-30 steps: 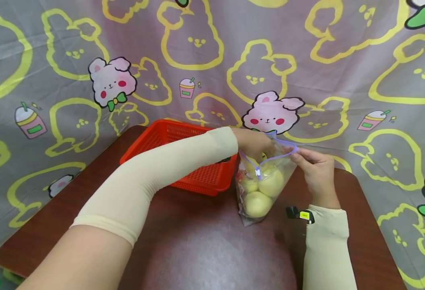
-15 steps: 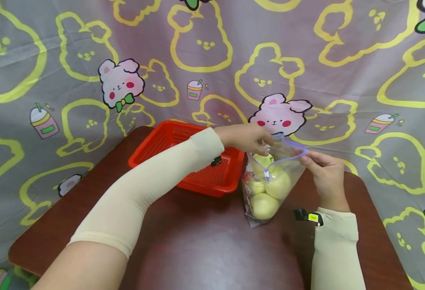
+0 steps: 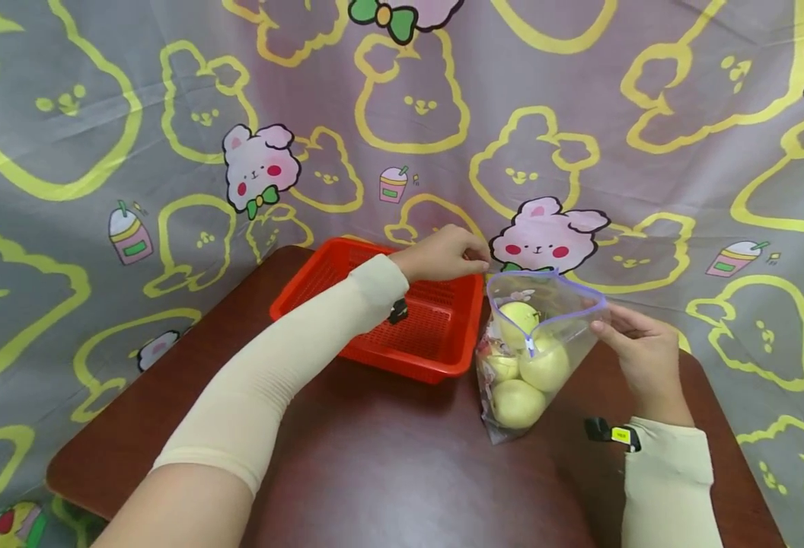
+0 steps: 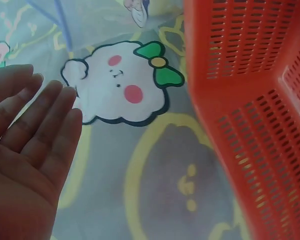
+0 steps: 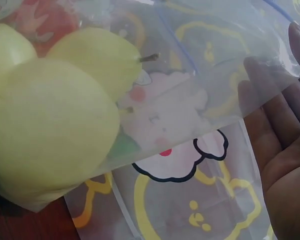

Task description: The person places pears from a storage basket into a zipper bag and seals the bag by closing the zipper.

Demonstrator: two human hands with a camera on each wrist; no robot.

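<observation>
A clear zip bag (image 3: pixel 580 342) with a purple zip edge stands at the right of the table, its mouth spread wide. Several pale yellow pears (image 3: pixel 520 403) fill its lower part; one pear's stem shows through the plastic in the right wrist view. My right hand (image 3: pixel 645 358) pinches the bag's right rim between thumb and fingers (image 5: pixel 285 125). Beside the bag's left rim, over the basket's right back corner, is my left hand (image 3: pixel 445 255). Its fingers (image 4: pixel 42 132) are loosely bent with nothing in them, as the left wrist view shows.
Left of the bag sits a red slotted plastic basket (image 3: pixel 402 364), partly covered by my left forearm. The dark brown table (image 3: pixel 388 472) has rounded corners. A grey cartoon-print curtain (image 3: pixel 333 91) hangs right behind it.
My left hand has come out of the bag's mouth and moved left, holding nothing. My right hand keeps its pinch on the rim. The head view has shifted, so everything appears further right and lower.
</observation>
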